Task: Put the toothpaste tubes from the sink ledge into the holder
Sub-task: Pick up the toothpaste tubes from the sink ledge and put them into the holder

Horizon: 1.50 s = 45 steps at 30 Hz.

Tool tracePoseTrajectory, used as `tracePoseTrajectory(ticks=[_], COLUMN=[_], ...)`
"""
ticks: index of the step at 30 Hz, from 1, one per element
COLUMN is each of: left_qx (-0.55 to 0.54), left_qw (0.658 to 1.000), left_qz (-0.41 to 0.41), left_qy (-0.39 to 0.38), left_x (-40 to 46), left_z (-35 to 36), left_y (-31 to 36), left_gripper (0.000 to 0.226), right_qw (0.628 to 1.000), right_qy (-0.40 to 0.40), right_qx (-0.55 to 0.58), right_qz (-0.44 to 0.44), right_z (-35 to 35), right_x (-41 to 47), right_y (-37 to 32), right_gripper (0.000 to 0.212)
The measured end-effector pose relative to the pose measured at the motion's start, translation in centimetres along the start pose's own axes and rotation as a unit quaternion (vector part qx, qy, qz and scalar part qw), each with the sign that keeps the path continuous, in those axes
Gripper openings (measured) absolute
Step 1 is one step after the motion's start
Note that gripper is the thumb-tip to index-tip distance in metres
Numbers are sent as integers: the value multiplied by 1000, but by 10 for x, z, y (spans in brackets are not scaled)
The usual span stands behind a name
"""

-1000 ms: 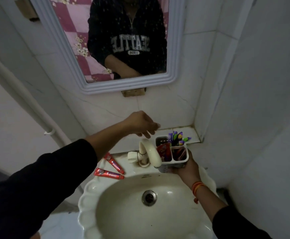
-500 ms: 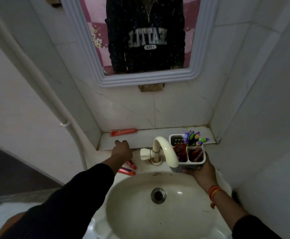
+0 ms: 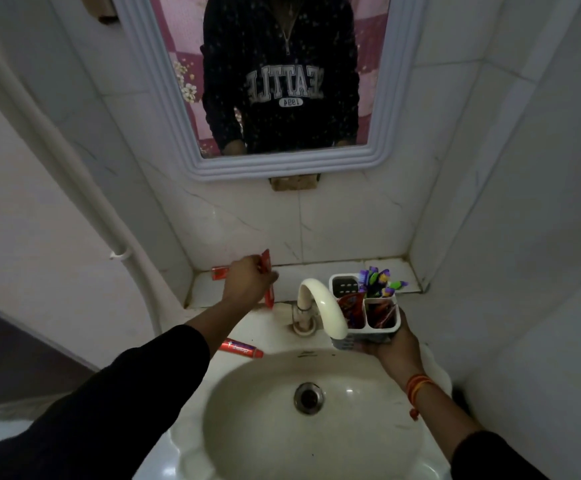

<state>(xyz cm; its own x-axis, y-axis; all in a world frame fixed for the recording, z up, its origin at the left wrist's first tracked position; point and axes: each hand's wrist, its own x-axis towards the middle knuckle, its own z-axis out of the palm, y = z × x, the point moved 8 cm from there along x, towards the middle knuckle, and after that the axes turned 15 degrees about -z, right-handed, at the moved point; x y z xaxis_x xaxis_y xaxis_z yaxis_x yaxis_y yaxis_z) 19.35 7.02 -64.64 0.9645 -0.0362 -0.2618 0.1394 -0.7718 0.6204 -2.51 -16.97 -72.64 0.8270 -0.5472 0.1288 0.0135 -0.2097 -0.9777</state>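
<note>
Sink ledge (image 3: 320, 271) | left hand (image 3: 247, 282) grips toothpaste tube (image 3: 267, 271), seemingly upright

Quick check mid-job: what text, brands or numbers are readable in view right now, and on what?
"SEATTLE", mirror-reversed, first letter hidden by a fold: sweatshirt reflected in the mirror.
"1994", mirror-reversed: small patch under that word.
White brand lettering on the red toothpaste tube on the sink rim: too blurred to read.
Tube in the left hand and packets in the holder: print unreadable.
</note>
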Motion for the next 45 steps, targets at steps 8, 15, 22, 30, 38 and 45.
tracePoseTrajectory(ticks=[8, 15, 22, 30, 38, 45], left_qx=[12, 336, 332, 223, 387, 531], left_qw=[964, 881, 890, 929, 903, 835], left_qz=[242, 257, 260, 210, 126, 78], left_qy=[-108, -210, -172, -207, -137, -123], left_x=[-95, -123, -114, -94, -29, -17], left_z=[-21, 53, 52, 31, 10, 30], left_y=[141, 145, 149, 131, -6, -95], left_gripper=[29, 43, 32, 26, 32, 43], right_qw=[1000, 1000, 999, 1000, 1000, 1000], right_qy=[9, 12, 23, 0, -15, -11], right_qx=[-4, -2, 42, -18, 6, 7], right_qz=[7, 11, 19, -1, -7, -2], right_z=[-1, -1, 0, -2, 2, 2], right_x=[1, 0, 1, 0, 3, 5], right_y=[5, 2, 5, -1, 7, 10], right_gripper=[85, 79, 67, 77, 101, 105])
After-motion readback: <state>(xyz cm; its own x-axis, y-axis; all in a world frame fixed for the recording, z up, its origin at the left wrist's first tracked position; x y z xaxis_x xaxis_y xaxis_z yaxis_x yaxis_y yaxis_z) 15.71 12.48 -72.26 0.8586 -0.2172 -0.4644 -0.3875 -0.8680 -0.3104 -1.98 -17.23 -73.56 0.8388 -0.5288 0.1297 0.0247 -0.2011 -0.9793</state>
